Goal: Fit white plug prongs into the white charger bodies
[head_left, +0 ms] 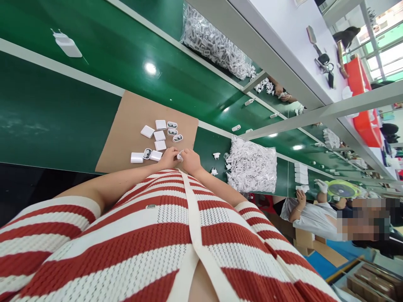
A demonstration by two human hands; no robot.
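Note:
My left hand (170, 157) and my right hand (190, 161) meet at the front edge of a brown cardboard sheet (116, 130). Their fingers pinch a small white plastic part (180, 155), mostly covered by the fingertips. White charger housings (147, 131) lie on the cardboard ahead and to the left of my hands. Several stand with their open ends up, such as one open housing (178, 138), showing dark and metal parts inside. A white housing (156, 155) lies right beside my left hand. To the right of my right hand are two white plug pieces (216, 156).
A clear bag of white plug parts (252, 165) sits on the green bench at right; another full bag (217, 42) lies beyond the conveyor. A charger (67, 45) rests on the green belt (126, 50). Metal frame bars cross above. A co-worker (311, 214) sits at right.

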